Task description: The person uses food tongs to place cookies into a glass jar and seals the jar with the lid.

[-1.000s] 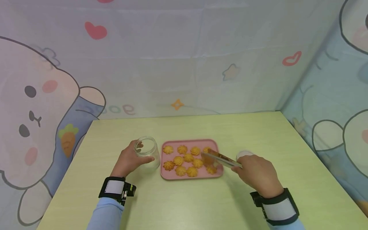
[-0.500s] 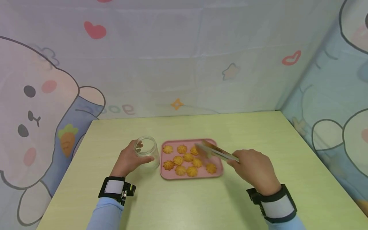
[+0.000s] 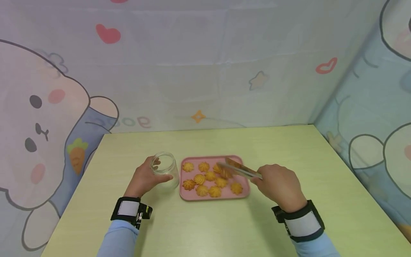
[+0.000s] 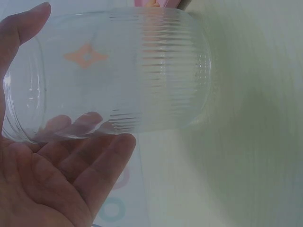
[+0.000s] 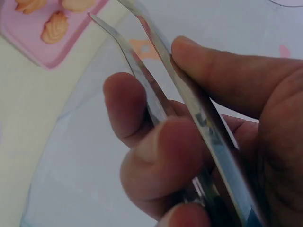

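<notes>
Cookies (image 3: 210, 176): ten countable in head view, all on one pink tray (image 3: 226, 194). Tongs (image 3: 240, 171) cover a patch toward tray's far right corner, so can't tell if more sit under there. Right wrist view catches three, at one tray corner. Tray is roughly midway between the left and right edges of the table (image 3: 192, 228), long sides about parallel to its far edge.

Jar (image 4: 118, 71): one, clear glass, mouth up, just beside tray's left edge. Left hand (image 3: 145, 178) grips it from the table's left-edge side, thumb across the near side. Can't tell if its base touches the table.

Tongs: one pair, metal, two arms. Right hand (image 3: 279, 184) is off tray's right edge, fingers and thumb wrapped round both arms. Ends reach over tray's far right part, arms apart. Contact with a cookie: can't tell.

Wrist bands (image 3: 128, 208): two, black with white panel, one per wrist. Sleeves (image 3: 118, 239): two, light blue.
</notes>
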Available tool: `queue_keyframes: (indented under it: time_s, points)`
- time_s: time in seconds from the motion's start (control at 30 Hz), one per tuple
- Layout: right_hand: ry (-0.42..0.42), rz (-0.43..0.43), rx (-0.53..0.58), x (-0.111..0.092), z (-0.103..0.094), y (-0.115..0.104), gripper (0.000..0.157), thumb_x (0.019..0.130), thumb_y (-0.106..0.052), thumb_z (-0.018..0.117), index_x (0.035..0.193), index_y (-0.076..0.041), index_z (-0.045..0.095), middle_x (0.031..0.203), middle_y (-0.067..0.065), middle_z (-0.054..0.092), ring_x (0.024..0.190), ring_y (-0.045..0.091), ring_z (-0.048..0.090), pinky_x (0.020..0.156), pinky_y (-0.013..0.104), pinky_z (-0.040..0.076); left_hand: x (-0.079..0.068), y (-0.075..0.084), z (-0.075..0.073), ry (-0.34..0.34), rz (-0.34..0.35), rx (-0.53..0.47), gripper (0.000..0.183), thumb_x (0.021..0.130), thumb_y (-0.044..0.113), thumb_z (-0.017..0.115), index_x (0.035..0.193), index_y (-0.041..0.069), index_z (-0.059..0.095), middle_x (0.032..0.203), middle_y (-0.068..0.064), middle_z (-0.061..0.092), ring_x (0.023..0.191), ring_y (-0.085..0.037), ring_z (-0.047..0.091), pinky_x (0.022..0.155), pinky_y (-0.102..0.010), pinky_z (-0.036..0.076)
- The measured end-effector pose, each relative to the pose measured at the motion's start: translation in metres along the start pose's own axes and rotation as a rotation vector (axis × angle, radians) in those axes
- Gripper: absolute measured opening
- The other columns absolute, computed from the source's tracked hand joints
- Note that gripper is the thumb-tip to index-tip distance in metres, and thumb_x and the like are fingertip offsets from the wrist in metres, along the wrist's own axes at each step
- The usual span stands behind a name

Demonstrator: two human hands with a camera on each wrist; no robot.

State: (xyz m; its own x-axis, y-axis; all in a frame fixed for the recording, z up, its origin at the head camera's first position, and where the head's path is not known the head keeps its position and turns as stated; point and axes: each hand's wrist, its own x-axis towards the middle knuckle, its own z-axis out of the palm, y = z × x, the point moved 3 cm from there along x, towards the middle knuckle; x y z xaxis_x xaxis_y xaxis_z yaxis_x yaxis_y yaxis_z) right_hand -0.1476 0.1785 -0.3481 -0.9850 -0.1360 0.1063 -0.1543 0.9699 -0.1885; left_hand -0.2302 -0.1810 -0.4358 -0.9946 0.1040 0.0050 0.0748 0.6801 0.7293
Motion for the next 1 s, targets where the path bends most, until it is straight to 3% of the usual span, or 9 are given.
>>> queue_keyframes:
  time_s: [0.13, 0.37, 0.63, 1.0]
  points:
    - [-0.041, 0.020, -0.011, 0.002, 0.013, 0.003, 0.023, 0.080, -0.030, 0.073, 0.071, -0.010, 0.068, 0.056, 0.001, 0.056, 0.049, 0.016, 0.048, 0.040, 0.030, 0.037, 0.000, 0.000, 0.000, 0.001, 0.000, 0.003, 0.092, 0.070, 0.043, 0.080, 0.140, 0.002, 0.036, 0.136, -0.020, 0.054, 0.118, -0.036, 0.048, 0.088, -0.054, 0.047]
    - [0.002, -0.005, -0.067, 0.004, 0.024, 0.001, 0.026, 0.078, -0.028, 0.074, 0.063, -0.010, 0.065, 0.049, 0.000, 0.052, 0.044, 0.016, 0.045, 0.039, 0.031, 0.036, 0.000, -0.001, 0.000, 0.002, 0.000, 0.002, 0.093, 0.069, 0.044, 0.080, 0.140, 0.003, 0.036, 0.136, -0.020, 0.054, 0.118, -0.036, 0.049, 0.087, -0.054, 0.048]
    - [0.052, -0.039, -0.086, 0.005, 0.027, 0.003, 0.031, 0.081, -0.027, 0.073, 0.058, -0.011, 0.060, 0.046, 0.000, 0.049, 0.042, 0.016, 0.044, 0.037, 0.031, 0.035, 0.002, -0.003, 0.002, 0.002, -0.001, 0.001, 0.093, 0.069, 0.045, 0.080, 0.140, 0.003, 0.037, 0.136, -0.020, 0.054, 0.118, -0.036, 0.049, 0.087, -0.055, 0.048]
    - [0.084, -0.024, -0.038, 0.003, 0.015, 0.006, 0.022, 0.081, -0.023, 0.073, 0.065, -0.011, 0.064, 0.049, 0.000, 0.051, 0.043, 0.016, 0.043, 0.036, 0.030, 0.034, 0.001, -0.001, 0.001, 0.002, 0.004, -0.001, 0.092, 0.069, 0.044, 0.080, 0.139, 0.002, 0.038, 0.135, -0.020, 0.054, 0.118, -0.036, 0.049, 0.088, -0.055, 0.047]
